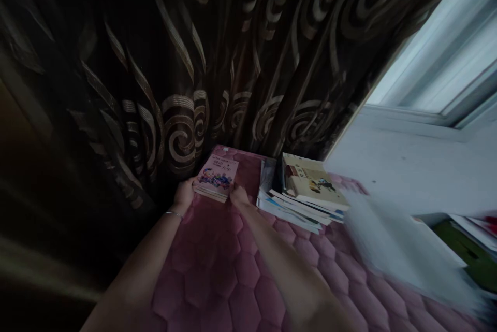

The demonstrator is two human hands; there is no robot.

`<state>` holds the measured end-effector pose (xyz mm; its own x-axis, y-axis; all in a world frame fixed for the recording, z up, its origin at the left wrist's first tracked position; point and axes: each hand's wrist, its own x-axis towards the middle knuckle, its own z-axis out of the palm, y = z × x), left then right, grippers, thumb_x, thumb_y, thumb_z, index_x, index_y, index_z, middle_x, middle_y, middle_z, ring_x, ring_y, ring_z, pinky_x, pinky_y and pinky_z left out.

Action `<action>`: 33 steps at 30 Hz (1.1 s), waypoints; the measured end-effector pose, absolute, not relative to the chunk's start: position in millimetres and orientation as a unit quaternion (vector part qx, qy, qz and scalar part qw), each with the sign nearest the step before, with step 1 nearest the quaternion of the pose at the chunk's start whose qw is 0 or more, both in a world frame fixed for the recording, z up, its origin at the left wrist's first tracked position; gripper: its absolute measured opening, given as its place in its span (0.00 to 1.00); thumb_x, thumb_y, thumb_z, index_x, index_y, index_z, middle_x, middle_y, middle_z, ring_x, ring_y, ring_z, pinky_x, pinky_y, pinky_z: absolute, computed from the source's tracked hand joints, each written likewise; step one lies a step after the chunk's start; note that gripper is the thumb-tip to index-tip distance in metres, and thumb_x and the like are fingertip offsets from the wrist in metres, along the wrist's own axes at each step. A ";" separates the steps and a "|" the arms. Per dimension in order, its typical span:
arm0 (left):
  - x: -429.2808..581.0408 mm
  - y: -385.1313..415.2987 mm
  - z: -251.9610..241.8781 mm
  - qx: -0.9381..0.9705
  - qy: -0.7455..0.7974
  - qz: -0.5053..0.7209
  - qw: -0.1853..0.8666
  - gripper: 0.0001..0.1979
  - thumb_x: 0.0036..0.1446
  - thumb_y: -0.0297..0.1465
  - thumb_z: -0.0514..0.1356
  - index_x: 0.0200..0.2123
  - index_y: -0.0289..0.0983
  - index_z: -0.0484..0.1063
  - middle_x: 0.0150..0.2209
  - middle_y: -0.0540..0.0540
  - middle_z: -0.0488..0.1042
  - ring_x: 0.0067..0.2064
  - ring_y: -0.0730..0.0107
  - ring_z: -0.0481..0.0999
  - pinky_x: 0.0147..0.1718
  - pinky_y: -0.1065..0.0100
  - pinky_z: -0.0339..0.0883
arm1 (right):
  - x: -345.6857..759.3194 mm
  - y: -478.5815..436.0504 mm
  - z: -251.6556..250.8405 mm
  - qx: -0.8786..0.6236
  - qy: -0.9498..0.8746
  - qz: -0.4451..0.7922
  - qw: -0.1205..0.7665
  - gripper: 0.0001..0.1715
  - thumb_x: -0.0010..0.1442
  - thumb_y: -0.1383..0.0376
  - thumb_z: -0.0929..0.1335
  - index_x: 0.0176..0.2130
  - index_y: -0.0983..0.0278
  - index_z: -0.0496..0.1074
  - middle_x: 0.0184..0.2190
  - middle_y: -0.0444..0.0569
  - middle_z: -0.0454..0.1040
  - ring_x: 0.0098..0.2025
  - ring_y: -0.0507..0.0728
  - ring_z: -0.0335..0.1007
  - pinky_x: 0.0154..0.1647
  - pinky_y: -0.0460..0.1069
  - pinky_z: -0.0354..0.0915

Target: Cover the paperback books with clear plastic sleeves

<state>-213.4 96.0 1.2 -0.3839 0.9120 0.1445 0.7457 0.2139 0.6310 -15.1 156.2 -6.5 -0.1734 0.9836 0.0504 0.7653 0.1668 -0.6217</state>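
A small stack of books with a pink illustrated cover [216, 175] lies flat on the pink quilted surface [244, 270], near the curtain. At its left side my left hand [185, 193], with a thin bracelet at the wrist, grips the edge. My right hand [238, 195] holds the opposite edge, its fingers bent against the books. To the right of that hand is a larger uneven pile of books, topped by a cream-coloured book [312, 182].
A dark curtain [182, 130] with swirl patterns hangs right behind the books. On the right are a white ledge [404, 161] below a window [430, 57], and a box [438, 239] holding green and white items.
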 end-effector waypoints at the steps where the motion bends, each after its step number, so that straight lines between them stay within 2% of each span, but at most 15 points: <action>1: -213.8 95.7 0.7 0.540 0.767 0.321 0.130 0.22 0.56 0.20 0.57 0.54 0.38 0.71 0.49 0.43 0.77 0.49 0.66 0.76 0.50 0.69 0.64 | -11.8 150.0 -5.5 -0.603 -0.726 0.232 0.237 0.27 0.70 0.59 0.53 0.55 0.69 0.68 0.47 0.61 0.76 0.51 0.59 0.73 0.48 0.49 0.66; 4: -215.8 94.8 -1.7 0.539 0.765 0.328 0.130 0.22 0.57 0.20 0.57 0.55 0.37 0.70 0.51 0.43 0.76 0.50 0.67 0.75 0.51 0.69 0.63 | -2.5 129.2 -5.9 -0.572 -0.745 0.213 0.268 0.27 0.68 0.57 0.57 0.61 0.65 0.62 0.53 0.58 0.72 0.55 0.59 0.69 0.53 0.50 0.64; 8: -218.1 94.7 -4.2 0.538 0.764 0.330 0.132 0.22 0.58 0.20 0.56 0.56 0.35 0.69 0.52 0.41 0.75 0.50 0.68 0.76 0.49 0.71 0.64 | -0.3 112.9 -13.1 -0.491 -0.799 0.200 0.284 0.25 0.63 0.61 0.65 0.59 0.58 0.66 0.53 0.50 0.74 0.52 0.57 0.72 0.53 0.48 0.65; 13: -218.3 97.2 -7.4 0.537 0.770 0.320 0.127 0.20 0.58 0.21 0.56 0.55 0.34 0.70 0.50 0.41 0.77 0.48 0.65 0.77 0.48 0.69 0.66 | -7.2 113.9 -20.1 -0.515 -0.803 0.164 0.250 0.22 0.64 0.65 0.64 0.57 0.58 0.69 0.51 0.49 0.75 0.50 0.58 0.74 0.52 0.49 0.67; 19: -217.4 96.7 -5.6 0.539 0.773 0.317 0.109 0.22 0.57 0.18 0.55 0.54 0.35 0.71 0.48 0.41 0.78 0.47 0.64 0.77 0.47 0.68 0.68 | -9.7 113.9 -17.3 -0.514 -0.801 0.178 0.251 0.23 0.64 0.66 0.64 0.58 0.58 0.68 0.52 0.51 0.74 0.50 0.59 0.74 0.52 0.51 0.67; 21: -208.6 90.1 -1.8 0.539 0.773 0.322 0.088 0.24 0.55 0.17 0.54 0.55 0.33 0.69 0.52 0.38 0.75 0.51 0.62 0.75 0.51 0.66 0.66 | -7.0 108.3 -17.9 -0.495 -0.803 0.194 0.270 0.26 0.63 0.67 0.64 0.60 0.57 0.64 0.53 0.50 0.74 0.52 0.59 0.72 0.54 0.51 0.66; 23: -189.7 78.2 -0.2 0.535 0.775 0.333 0.048 0.28 0.53 0.16 0.53 0.58 0.29 0.64 0.59 0.32 0.66 0.58 0.57 0.68 0.56 0.61 0.62 | 1.5 96.7 -21.9 -0.473 -0.804 0.204 0.296 0.32 0.62 0.68 0.65 0.64 0.58 0.58 0.56 0.52 0.71 0.55 0.58 0.69 0.56 0.51 0.65; 25: -159.5 61.2 -3.3 0.530 0.775 0.342 -0.030 0.27 0.54 0.18 0.53 0.59 0.27 0.61 0.62 0.28 0.60 0.61 0.51 0.63 0.58 0.55 0.60 | 18.7 78.4 -28.9 -0.458 -0.807 0.205 0.310 0.35 0.62 0.68 0.64 0.66 0.62 0.54 0.60 0.55 0.65 0.59 0.58 0.65 0.59 0.52 0.62; 26: -140.9 51.3 -6.9 0.542 0.767 0.337 -0.069 0.26 0.54 0.18 0.53 0.58 0.28 0.63 0.62 0.29 0.59 0.62 0.50 0.63 0.58 0.52 0.59 | 31.1 67.2 -32.9 -0.450 -0.817 0.204 0.297 0.34 0.62 0.69 0.64 0.65 0.64 0.54 0.61 0.57 0.63 0.61 0.59 0.62 0.61 0.53 0.60; 28: -99.0 29.6 -16.8 0.616 0.723 0.301 -0.081 0.23 0.57 0.20 0.51 0.56 0.31 0.67 0.63 0.32 0.59 0.61 0.51 0.64 0.58 0.52 0.59 | 62.9 42.5 -39.5 -0.435 -0.842 0.189 0.256 0.31 0.60 0.68 0.64 0.63 0.66 0.60 0.62 0.57 0.62 0.64 0.60 0.57 0.64 0.55 0.57; 31: -35.6 -3.4 -31.5 0.709 0.672 0.215 -0.010 0.20 0.59 0.25 0.50 0.53 0.34 0.70 0.64 0.35 0.59 0.63 0.52 0.62 0.58 0.51 0.59 | 122.4 7.6 -41.8 -0.446 -0.854 0.146 0.224 0.29 0.59 0.69 0.63 0.60 0.65 0.65 0.62 0.56 0.61 0.63 0.60 0.57 0.64 0.55 0.56; 33: -1.3 -21.4 -37.0 0.751 0.640 0.159 0.033 0.22 0.57 0.26 0.51 0.55 0.36 0.69 0.64 0.37 0.59 0.64 0.52 0.61 0.61 0.48 0.54 | 162.8 -9.7 -38.6 -0.483 -0.841 0.114 0.216 0.26 0.59 0.69 0.63 0.57 0.63 0.69 0.62 0.54 0.62 0.63 0.61 0.58 0.63 0.57 0.57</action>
